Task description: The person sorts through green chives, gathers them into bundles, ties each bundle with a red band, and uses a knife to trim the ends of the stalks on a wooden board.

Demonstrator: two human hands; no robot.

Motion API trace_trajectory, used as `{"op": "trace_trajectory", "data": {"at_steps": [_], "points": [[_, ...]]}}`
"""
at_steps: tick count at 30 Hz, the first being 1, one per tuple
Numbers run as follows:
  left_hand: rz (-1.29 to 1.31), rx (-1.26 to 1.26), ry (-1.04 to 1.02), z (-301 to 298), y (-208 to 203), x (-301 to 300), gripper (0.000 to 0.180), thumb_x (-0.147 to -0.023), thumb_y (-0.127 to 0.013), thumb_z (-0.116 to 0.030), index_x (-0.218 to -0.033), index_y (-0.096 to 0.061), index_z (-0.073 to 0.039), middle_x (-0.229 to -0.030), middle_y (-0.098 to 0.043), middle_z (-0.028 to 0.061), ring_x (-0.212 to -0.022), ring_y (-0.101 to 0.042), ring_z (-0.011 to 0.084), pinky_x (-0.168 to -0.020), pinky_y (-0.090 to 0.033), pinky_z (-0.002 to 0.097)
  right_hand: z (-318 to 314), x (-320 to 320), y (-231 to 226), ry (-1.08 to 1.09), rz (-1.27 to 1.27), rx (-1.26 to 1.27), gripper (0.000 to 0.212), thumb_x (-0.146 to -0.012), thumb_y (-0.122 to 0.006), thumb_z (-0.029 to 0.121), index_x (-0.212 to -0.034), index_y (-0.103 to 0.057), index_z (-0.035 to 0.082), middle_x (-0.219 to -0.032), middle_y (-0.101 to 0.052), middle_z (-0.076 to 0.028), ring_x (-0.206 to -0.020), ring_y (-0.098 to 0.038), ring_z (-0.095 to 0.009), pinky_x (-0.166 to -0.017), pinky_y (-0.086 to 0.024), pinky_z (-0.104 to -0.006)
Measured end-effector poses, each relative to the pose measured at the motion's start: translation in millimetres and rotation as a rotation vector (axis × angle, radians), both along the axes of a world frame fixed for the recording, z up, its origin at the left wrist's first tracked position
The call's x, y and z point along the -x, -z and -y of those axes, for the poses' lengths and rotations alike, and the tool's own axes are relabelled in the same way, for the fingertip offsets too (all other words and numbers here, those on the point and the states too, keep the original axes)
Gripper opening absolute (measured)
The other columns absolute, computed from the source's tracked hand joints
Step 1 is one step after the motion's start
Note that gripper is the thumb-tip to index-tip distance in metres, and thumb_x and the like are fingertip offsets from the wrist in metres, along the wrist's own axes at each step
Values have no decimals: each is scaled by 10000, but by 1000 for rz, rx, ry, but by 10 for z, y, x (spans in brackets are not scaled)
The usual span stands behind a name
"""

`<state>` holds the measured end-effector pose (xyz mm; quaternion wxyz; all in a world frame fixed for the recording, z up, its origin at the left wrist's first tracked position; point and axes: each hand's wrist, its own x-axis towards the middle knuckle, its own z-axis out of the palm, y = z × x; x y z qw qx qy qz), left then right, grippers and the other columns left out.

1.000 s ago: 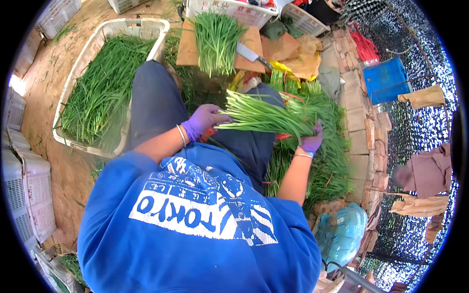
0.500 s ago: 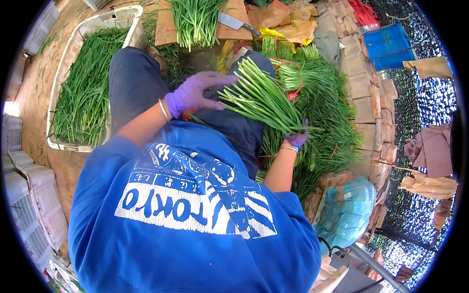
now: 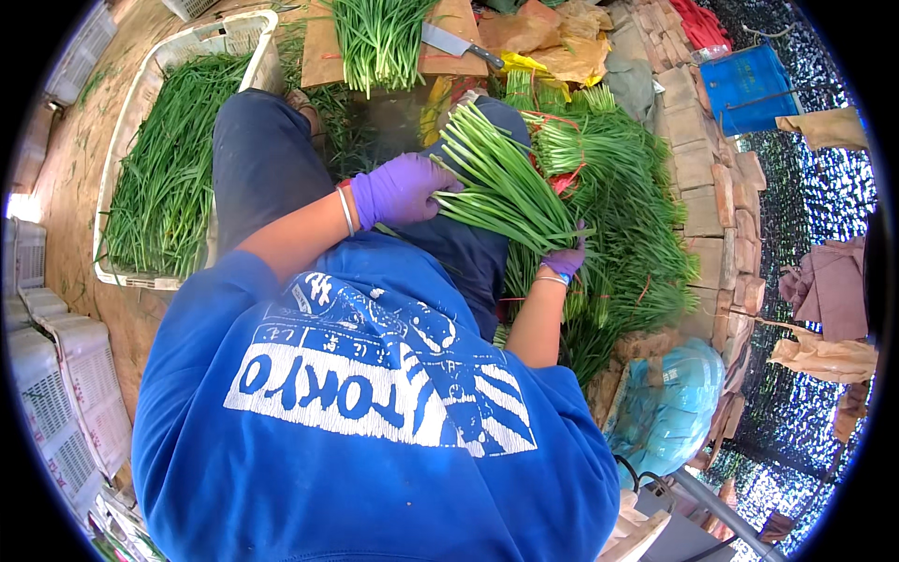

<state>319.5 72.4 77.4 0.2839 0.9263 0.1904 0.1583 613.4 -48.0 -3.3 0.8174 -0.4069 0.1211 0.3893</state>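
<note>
Over my right thigh lies a loose bunch of garlic chives (image 3: 501,187), pale cut ends up and left, green leaves toward my right hand. My right hand (image 3: 566,258), in a purple glove, is closed around the leafy end. At the other side my left hand (image 3: 401,192), also purple-gloved, is closed with its fingertips pinching chive stalks at the bunch's left edge; the pinched ends are partly hidden. Just right of the bunch, a heap of chives (image 3: 623,225) includes bundles tied with red bands (image 3: 565,178).
A white plastic crate (image 3: 117,192) of loose chives stands at left. Ahead, a board (image 3: 320,51) carries more chives (image 3: 379,42) and a knife (image 3: 459,43). A brick edge (image 3: 698,211), a blue container (image 3: 744,89) and a light-blue plastic bag (image 3: 670,398) lie at right.
My left hand was spread beside the stalk ends; it has moved down slightly and closed on stalks at the bunch's left edge. My right hand keeps its hold.
</note>
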Motion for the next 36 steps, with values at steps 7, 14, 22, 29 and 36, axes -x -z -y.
{"op": "trace_trajectory", "data": {"at_steps": [7, 14, 22, 29, 36], "points": [[-375, -333, -297, -322, -40, 570, 364, -657, -516, -59, -1004, -595, -134, -683, -598, 138, -661, -593, 313, -591, -468, 426, 16, -97, 140, 22, -21, -86, 404, -833, -422, 269, -1155, -485, 34, -1231, -446, -185, -1108, -427, -356, -931, -338, -504], [-333, -227, -482, -495, -331, 775, 238, -779, -535, -335, -807, -656, -133, -730, -624, 113, -701, -606, 280, -631, -479, 375, 24, -56, 30, 27, 50, -39, 369, -850, -383, 307, -1140, -515, 120, -1213, -462, -180, -1066, -448, -387, -912, -341, -534], [-195, 243, -271, -1, -30, -468, 350, -755, -580, -395, -774, -653, -54, -722, -619, 117, -682, -592, 259, -650, -453, 358, -21, -258, -37, -158, 132, -157, 301, -845, -433, 343, -1008, -561, 125, -1017, -544, -130, -927, -522, -332, -840, -401, -509], [322, 382, 215, -237, 207, -165, 235, -785, -615, -163, -944, -629, 9, -928, -629, 89, -931, -559, 149, -826, -420, 260, 76, -77, -55, -140, 122, -239, 315, -841, -433, 312, -1076, -566, 149, -1059, -566, -132, -957, -535, -332, -823, -417, -526], [-95, 998, 68, -745, 234, 884, 274, -798, -581, -264, -908, -655, -25, -834, -645, 63, -706, -560, 108, -667, -433, 259, -21, -155, 466, -197, -190, -234, 378, -848, -402, 319, -1149, -520, 122, -1197, -471, -180, -1065, -457, -396, -902, -360, -538]]}}
